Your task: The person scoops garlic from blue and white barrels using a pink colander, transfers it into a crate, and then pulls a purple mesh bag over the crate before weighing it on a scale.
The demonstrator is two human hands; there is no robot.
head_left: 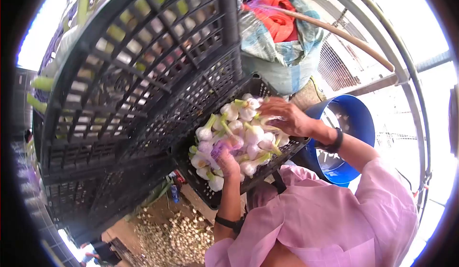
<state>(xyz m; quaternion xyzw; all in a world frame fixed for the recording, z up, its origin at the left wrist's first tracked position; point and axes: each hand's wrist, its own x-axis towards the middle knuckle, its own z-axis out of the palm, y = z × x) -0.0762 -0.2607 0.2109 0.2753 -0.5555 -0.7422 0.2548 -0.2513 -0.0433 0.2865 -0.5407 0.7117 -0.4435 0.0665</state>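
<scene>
White garlic bulbs point(254, 134) with green stems fill a black plastic crate point(210, 195) in front of my body. My left hand point(226, 161) is low over the near left part of the pile, closed around purple netting point(221, 148); its fingers are partly hidden by the netting and bulbs. Over the far right part of the pile is my right hand point(286, 116), its fingers spread and touching the bulbs. A bit of purple shows beneath that palm. Both wrists wear dark bands.
Tall black crates point(158, 88) holding more garlic stand at the left. A blue bucket point(366, 119) is at the right, and a woven sack point(272, 64) with red netting point(277, 21) stands behind. Small garlic pieces point(177, 236) lie on the floor. A wooden stick point(344, 34) leans across.
</scene>
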